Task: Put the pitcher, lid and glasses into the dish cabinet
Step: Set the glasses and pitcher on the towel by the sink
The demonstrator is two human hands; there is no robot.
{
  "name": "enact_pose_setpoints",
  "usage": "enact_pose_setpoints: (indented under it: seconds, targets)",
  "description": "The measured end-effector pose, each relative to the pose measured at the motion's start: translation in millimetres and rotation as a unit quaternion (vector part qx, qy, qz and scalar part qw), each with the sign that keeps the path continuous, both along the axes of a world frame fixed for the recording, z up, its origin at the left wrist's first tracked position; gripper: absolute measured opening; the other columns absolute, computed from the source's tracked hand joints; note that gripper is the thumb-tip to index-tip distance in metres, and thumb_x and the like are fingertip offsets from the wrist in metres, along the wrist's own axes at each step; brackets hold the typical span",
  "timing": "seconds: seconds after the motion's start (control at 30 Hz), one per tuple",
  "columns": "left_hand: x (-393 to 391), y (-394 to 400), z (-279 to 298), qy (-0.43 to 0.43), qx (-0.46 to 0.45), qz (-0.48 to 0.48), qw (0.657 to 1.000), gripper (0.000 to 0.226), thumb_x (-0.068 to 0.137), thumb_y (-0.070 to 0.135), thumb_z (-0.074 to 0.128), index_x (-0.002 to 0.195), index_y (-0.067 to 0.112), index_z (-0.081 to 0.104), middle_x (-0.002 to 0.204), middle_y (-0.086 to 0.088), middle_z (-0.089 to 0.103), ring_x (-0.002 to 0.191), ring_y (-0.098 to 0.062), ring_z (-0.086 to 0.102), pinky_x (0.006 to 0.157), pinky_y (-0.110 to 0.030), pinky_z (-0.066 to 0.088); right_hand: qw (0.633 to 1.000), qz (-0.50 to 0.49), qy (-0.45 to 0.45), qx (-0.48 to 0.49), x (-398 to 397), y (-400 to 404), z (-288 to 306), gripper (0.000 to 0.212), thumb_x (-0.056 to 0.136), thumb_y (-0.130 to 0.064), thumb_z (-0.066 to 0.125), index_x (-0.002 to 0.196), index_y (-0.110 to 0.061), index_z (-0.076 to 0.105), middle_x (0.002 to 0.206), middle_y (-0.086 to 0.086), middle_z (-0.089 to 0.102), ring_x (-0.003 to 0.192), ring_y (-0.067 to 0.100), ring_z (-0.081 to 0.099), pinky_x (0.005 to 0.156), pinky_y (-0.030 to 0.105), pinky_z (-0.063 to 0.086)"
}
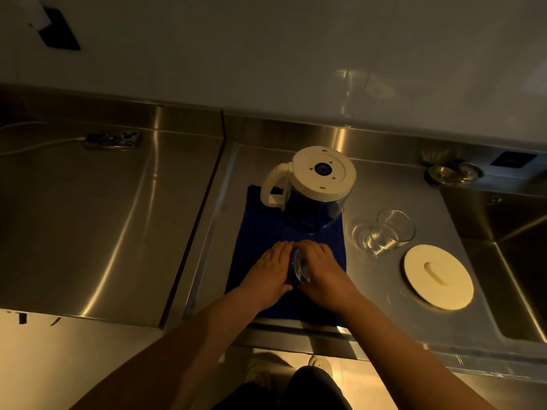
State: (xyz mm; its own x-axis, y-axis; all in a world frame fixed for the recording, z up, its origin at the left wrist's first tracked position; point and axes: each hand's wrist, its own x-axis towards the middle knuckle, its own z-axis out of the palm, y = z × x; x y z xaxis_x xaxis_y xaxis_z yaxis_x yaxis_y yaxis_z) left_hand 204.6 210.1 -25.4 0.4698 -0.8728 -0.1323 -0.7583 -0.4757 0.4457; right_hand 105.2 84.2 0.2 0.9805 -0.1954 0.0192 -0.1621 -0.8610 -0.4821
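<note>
A clear pitcher (313, 187) with a white base and handle stands upside down on a blue cloth (260, 232). My left hand (272, 273) and my right hand (322, 273) press from both sides on a clear glass (298, 267) on the cloth's near half; the hands hide most of it. Two clear glasses (384, 232) lie on the steel counter right of the cloth. A round white lid (438, 276) lies flat to their right, near the sink.
A steel sink (521, 261) opens at the far right, with small glassware (453, 173) behind it. A phone (112, 140) on a white cable lies at the back left of the counter (103, 217). A white wall stands behind. The counter's front edge is close to my body.
</note>
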Motion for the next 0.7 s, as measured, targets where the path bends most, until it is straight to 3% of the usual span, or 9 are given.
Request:
enact_pose_setpoints:
  seconds: [0.23, 0.3, 0.37, 0.53, 0.7]
  targets:
    - [0, 3, 10, -0.001, -0.051, 0.02, 0.999, 0.089, 0.086, 0.026, 0.063, 0.148, 0.013, 0.0, 0.157, -0.006, 0.005, 0.143, -0.018, 0.008, 0.113, -0.024, 0.004, 0.998, -0.016, -0.029, -0.055, 13, -2, 2, 0.068, 0.071, -0.029, 0.076, 0.128, -0.017, 0.042, 0.13, 0.002, 0.043, 0.117, 0.022, 0.037, 0.092, 0.021, 0.03]
    - [-1, 2, 12, 0.018, -0.05, 0.035, 0.998, 0.089, 0.086, 0.027, 0.063, 0.149, 0.012, 0.002, 0.156, -0.006, 0.009, 0.141, -0.019, 0.016, 0.114, -0.027, 0.015, 0.996, -0.012, -0.027, -0.085, 18, 1, 2, 0.063, 0.072, -0.029, 0.074, 0.127, -0.016, 0.044, 0.128, 0.002, 0.044, 0.114, 0.023, 0.039, 0.09, 0.025, 0.037]
    - [-2, 1, 12, 0.024, -0.029, 0.044, 0.998, 0.09, 0.087, 0.028, 0.063, 0.148, 0.009, 0.0, 0.156, -0.008, 0.009, 0.141, -0.021, 0.018, 0.114, -0.028, 0.017, 0.995, -0.012, 0.004, -0.097, 22, 5, 0, 0.067, 0.073, -0.029, 0.073, 0.131, -0.018, 0.041, 0.131, 0.003, 0.042, 0.117, 0.024, 0.037, 0.092, 0.033, 0.04]
    - [4, 6, 13, 0.029, -0.005, 0.055, 0.998, 0.093, 0.088, 0.029, 0.061, 0.148, 0.01, -0.008, 0.157, -0.008, 0.008, 0.14, -0.021, 0.021, 0.113, -0.031, 0.022, 0.999, 0.008, 0.01, -0.036, 24, 9, -6, 0.076, 0.08, -0.021, 0.071, 0.144, -0.015, 0.031, 0.146, 0.006, 0.036, 0.134, 0.023, 0.029, 0.109, 0.03, 0.028]
    - [13, 6, 15, -0.026, -0.002, 0.0, 1.0, 0.081, 0.094, 0.028, 0.053, 0.148, 0.012, -0.005, 0.157, -0.005, -0.009, 0.144, -0.02, 0.003, 0.116, -0.03, 0.012, 1.0, 0.005, 0.004, -0.006, 16, 6, -9, 0.065, 0.089, -0.018, 0.06, 0.146, -0.019, 0.028, 0.153, -0.001, 0.026, 0.141, 0.014, 0.021, 0.113, 0.027, 0.024]
